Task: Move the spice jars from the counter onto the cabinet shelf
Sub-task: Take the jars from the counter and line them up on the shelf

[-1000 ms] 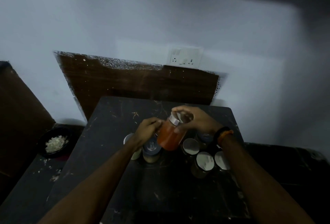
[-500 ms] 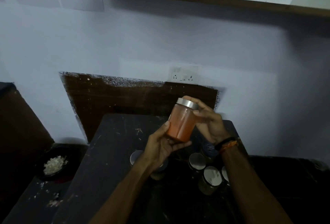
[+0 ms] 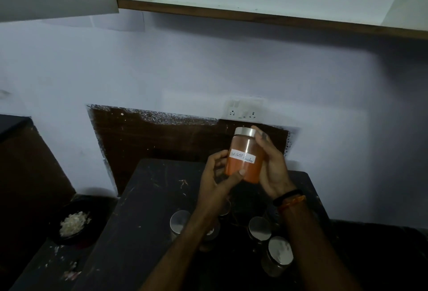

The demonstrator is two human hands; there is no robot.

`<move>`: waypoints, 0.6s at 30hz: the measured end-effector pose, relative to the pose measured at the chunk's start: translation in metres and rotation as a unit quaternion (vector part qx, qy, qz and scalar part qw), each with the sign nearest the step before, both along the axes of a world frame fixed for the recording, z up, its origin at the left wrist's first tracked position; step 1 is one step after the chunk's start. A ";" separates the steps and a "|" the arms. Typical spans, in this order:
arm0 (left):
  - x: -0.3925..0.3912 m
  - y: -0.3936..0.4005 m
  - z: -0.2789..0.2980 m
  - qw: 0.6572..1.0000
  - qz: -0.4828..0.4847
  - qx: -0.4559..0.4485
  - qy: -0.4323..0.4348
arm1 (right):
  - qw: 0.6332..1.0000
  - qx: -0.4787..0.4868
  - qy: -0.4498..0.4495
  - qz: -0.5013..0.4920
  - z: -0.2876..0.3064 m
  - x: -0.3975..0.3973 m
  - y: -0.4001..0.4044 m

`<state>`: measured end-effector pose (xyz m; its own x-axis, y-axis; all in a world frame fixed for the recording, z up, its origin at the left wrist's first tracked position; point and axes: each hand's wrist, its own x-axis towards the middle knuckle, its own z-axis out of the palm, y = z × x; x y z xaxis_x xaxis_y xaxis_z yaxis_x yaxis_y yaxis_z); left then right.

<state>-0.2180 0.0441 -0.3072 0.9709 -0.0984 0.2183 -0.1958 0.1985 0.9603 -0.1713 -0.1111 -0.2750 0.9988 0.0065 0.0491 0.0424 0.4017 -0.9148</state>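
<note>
We are holding the orange spice jar (image 3: 245, 158) upright between both hands, clear above the surface (image 3: 148, 200). The left hand (image 3: 216, 180) is wrapping its lower wall, thumb across the front; the right hand (image 3: 271, 165) is cupping the far side, fingertips (image 3: 260, 133) at the metal lid (image 3: 245, 132). The smooth, rigid wall is looking slippery and, if glass, breakable; nearly full, it is probably moderately heavy. We judge mid-wall the safest hold, not the lid. Other jars (image 3: 259, 228) are standing below the hands; the cabinet shelf (image 3: 254, 16) is hanging well above.

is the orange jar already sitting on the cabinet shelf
No, the orange jar is held in the air between the left hand and right hand, well below the cabinet shelf.
</note>
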 end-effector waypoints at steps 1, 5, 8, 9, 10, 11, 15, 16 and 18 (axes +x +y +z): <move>0.004 0.003 0.002 1.000 -0.023 0.001 0.002 | 1.000 0.007 -0.004 0.004 0.004 0.002 -0.001; 0.023 0.001 0.013 0.996 -0.085 0.017 0.003 | 0.999 0.032 -0.023 0.038 0.017 0.015 -0.008; 0.035 -0.005 0.024 0.997 -0.074 0.032 -0.012 | 0.997 0.041 -0.035 0.056 0.028 0.025 -0.014; 0.037 -0.008 0.028 0.997 -0.062 0.039 -0.022 | 0.997 0.033 -0.039 0.059 0.033 0.029 -0.017; 0.040 -0.010 0.031 0.997 -0.050 0.043 -0.033 | 0.997 0.016 -0.043 0.063 0.037 0.034 -0.019; 0.042 -0.013 0.036 0.997 -0.037 0.046 -0.042 | 0.997 -0.011 -0.048 0.067 0.043 0.039 -0.022; 0.049 -0.019 0.054 0.997 -0.002 0.045 -0.061 | 0.990 -0.107 -0.065 0.071 0.068 0.055 -0.025; 0.051 -0.019 0.060 0.997 0.000 0.043 -0.064 | 0.989 -0.111 -0.068 0.076 0.074 0.059 -0.025; 0.056 -0.016 0.071 0.996 -0.006 0.056 -0.069 | 0.987 -0.112 -0.077 0.081 0.086 0.063 -0.024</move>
